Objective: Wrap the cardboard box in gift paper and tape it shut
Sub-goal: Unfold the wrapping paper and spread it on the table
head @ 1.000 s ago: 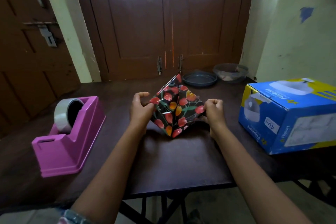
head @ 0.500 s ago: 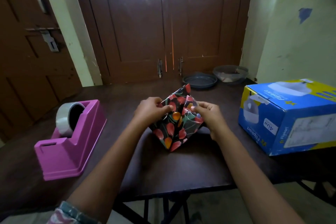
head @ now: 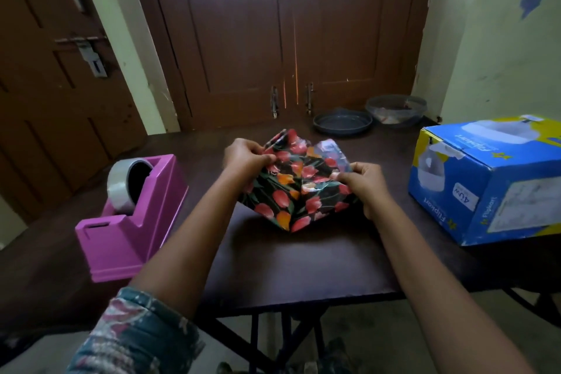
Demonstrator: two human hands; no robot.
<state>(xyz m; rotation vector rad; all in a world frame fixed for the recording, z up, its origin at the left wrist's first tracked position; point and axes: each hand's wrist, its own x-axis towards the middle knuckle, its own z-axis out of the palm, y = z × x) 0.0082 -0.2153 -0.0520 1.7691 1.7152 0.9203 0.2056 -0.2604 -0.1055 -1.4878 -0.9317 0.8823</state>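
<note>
A gift-wrapped box (head: pixel 296 191) sits near the middle of a dark table (head: pixel 303 267), turned so that one corner points toward the camera. Its gift paper (head: pixel 282 200) is black with red and orange tulips, and it covers every face in view, so no bare cardboard shows. The left hand (head: pixel 246 158) is at the parcel's upper left edge, fingers curled, with thumb and fingertips pinching a raised fold of the paper. The right hand (head: pixel 365 181) is at the right side, fingers likewise curled and pinching the paper there, with the thumb on top. Between the two hands the paper is creased and bunched, and a flap stands up at the far side (a pale, shiny patch near it could be glare or the paper's reverse; I cannot tell which). A patterned sleeve (head: pixel 133 334) covers the left upper arm at the bottom of the view. Well to the left of the parcel stands a pink tape dispenser (head: pixel 133 222) with a roll of clear tape (head: pixel 121 188) seated in its back; neither hand touches it. To the right, apart from the parcel, lies a blue and yellow printed carton (head: pixel 485 182) with a white label on its near face. At the far edge of the table are a shallow dark round dish (head: pixel 343 121) and, just beside it to the right, a clear bowl (head: pixel 396 109) whose contents are too blurred to name. Behind the table are brown wooden double doors (head: pixel 273 39), with pale yellow-green walls (head: pixel 501 55) beside them.
</note>
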